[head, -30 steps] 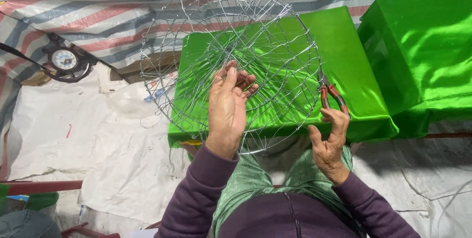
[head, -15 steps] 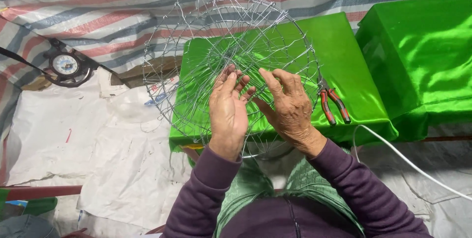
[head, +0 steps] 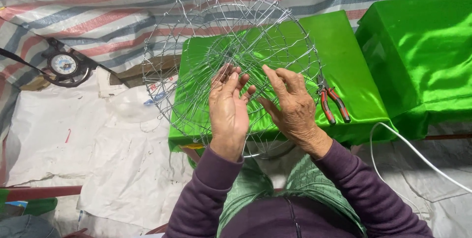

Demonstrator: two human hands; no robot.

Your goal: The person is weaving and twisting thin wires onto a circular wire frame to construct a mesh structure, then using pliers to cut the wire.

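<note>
I see both hands on the wire frame (head: 231, 66): left hand (head: 227, 112) and right hand (head: 291, 105) fingers seemingly pinching strands; steady the frame, pliers (head: 334, 104) lie beside.

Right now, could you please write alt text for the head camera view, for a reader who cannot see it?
Both hands, left hand and right hand, have their fingers on a round wire frame held over a green satin-covered box. Red-handled pliers lie on the box to the right, and a white cable trails nearby.
</note>
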